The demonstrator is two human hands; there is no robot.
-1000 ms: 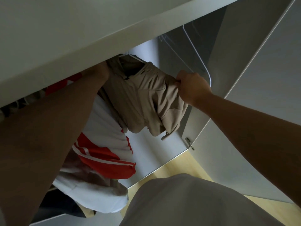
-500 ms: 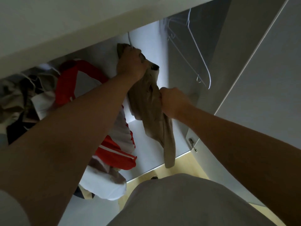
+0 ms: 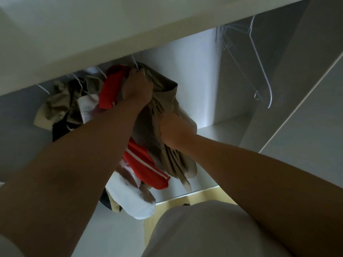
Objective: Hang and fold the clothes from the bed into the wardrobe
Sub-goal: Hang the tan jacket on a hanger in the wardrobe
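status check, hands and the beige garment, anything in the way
Left hand grips beige garment at its top, by the hanger hook. Right hand grips it lower down. Red and white garment close beside it; empty hangers off right.

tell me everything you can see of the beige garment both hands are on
The beige garment looks like thin woven cloth, creased and bunched into folds, its lower end hanging loose and blurred. It is held inside the wardrobe at the right end of a row of clothes, against a red and white garment. The left hand grips its top beside a white wire hanger hook; the right hand grips a bunch of fabric midway down. Its type cannot be told.
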